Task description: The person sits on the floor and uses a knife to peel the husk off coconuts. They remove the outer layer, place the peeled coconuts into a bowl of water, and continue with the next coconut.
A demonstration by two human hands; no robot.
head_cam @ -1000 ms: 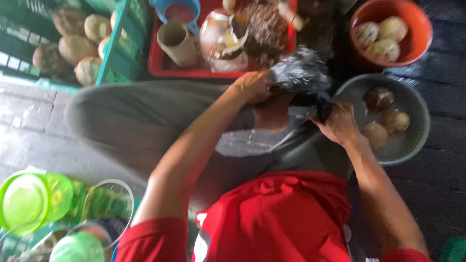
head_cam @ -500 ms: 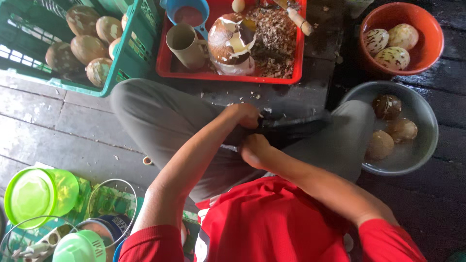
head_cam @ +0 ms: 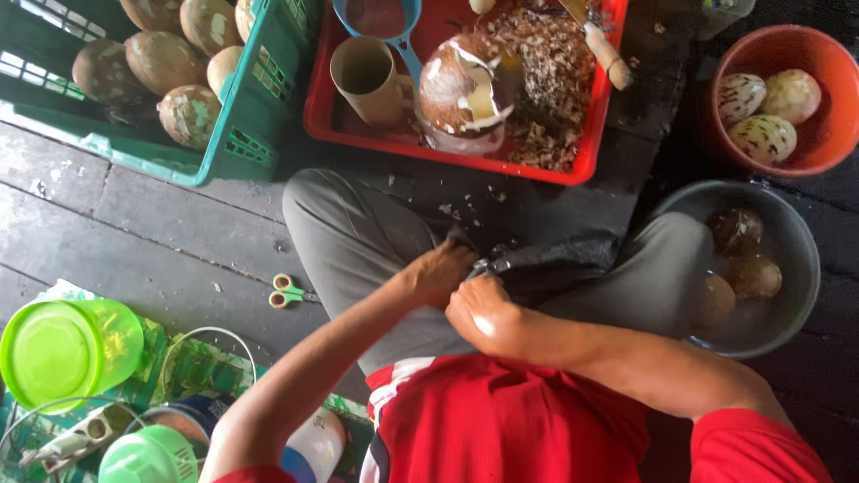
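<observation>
Across the person's lap, a black plastic bag is lying bunched, and both hands are closing on its near end: the left hand is pinching the neck with curled fingers, the right hand is clenching around the same twisted part just beside it. By my judgement, the neck is being gathered or tied, which calls for a firm twist. Beyond the knee, a grey basin is holding peeled coconuts; a red tray is sitting ahead.
</observation>
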